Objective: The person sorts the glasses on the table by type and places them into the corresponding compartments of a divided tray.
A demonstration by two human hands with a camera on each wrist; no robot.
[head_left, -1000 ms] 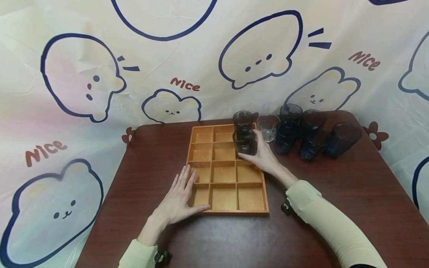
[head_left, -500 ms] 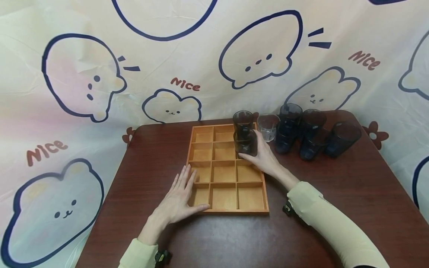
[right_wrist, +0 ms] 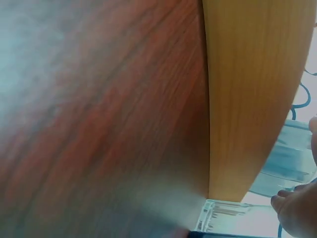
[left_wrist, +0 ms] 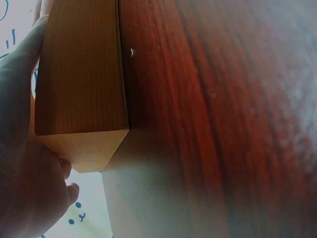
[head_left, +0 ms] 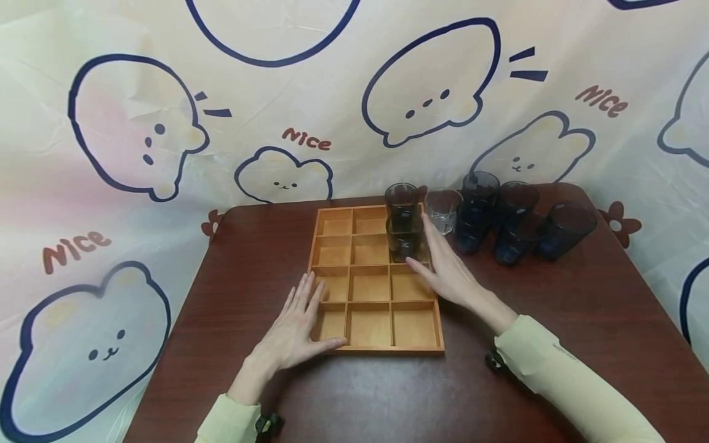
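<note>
A wooden divided tray (head_left: 370, 319) lies on the table, its side also showing in the left wrist view. My left hand (head_left: 292, 326) rests on its near-left corner with fingers straight. In the right column, one dark glass (head_left: 401, 195) stands in the farthest compartment. Just in front of it, a second dark glass (head_left: 405, 241) stands upright in the second compartment. My right hand (head_left: 451, 271) is at the tray's right edge beside this second glass. Its fingers are straight and spread apart from the thumb, holding nothing. In the right wrist view its fingertips (right_wrist: 282, 198) show close to glass.
A clear glass (head_left: 443, 212) stands just right of the tray's far corner. Several dark blue glasses cluster farther right, the rightmost dark glass (head_left: 566, 231) leaning in view. A printed cloth (head_left: 343, 92) hangs behind the dark red table (head_left: 244, 277).
My right hand has let go of the second dark glass and drawn back slightly to the right. That glass sits lower in its compartment. My left hand stays put.
</note>
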